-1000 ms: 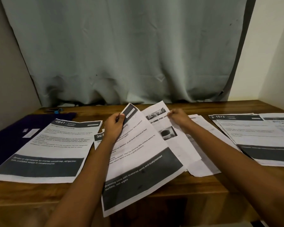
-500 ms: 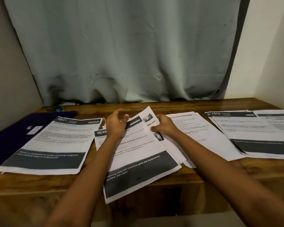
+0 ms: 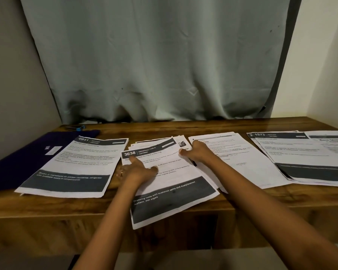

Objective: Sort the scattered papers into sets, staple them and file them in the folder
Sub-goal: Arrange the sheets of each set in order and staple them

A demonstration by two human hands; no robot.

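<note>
Desk (image 3: 183, 127) carries sets side by side, apparently to keep them distinct. Purple folder (image 3: 27, 158) lies far left of the 3638 set (image 3: 174, 201); 2641 set (image 3: 82, 162) just left, 1573 set (image 3: 300, 152) well right. Left hand (image 3: 137, 170) presses flat on the 3638 set; right hand (image 3: 199, 152) rests open against its right edge, likely squaring it. Stapler (image 3: 78, 128) sits back-left, untouched.

Grey-green curtain (image 3: 154, 65) (creased along its hem), wooden table (image 3: 183, 127), pale wall (image 3: 324, 55) at right
</note>
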